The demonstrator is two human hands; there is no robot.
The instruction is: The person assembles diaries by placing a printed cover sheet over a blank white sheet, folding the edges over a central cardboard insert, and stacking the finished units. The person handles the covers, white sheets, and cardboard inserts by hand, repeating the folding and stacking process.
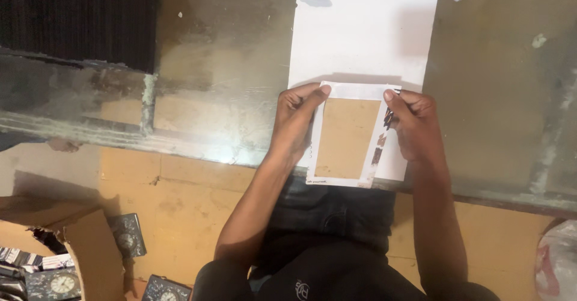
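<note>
Both hands pinch a brown cardboard panel with white folded borders (347, 137), left hand (296, 120) and right hand (413, 123) at its top corners, a white sheet (360, 33) just beyond the fingertips.

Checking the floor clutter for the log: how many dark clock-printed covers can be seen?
3: one clock cover beside the cardboard box, one inside the box at the bottom left, one at the bottom edge. More may be hidden in the box.
</note>
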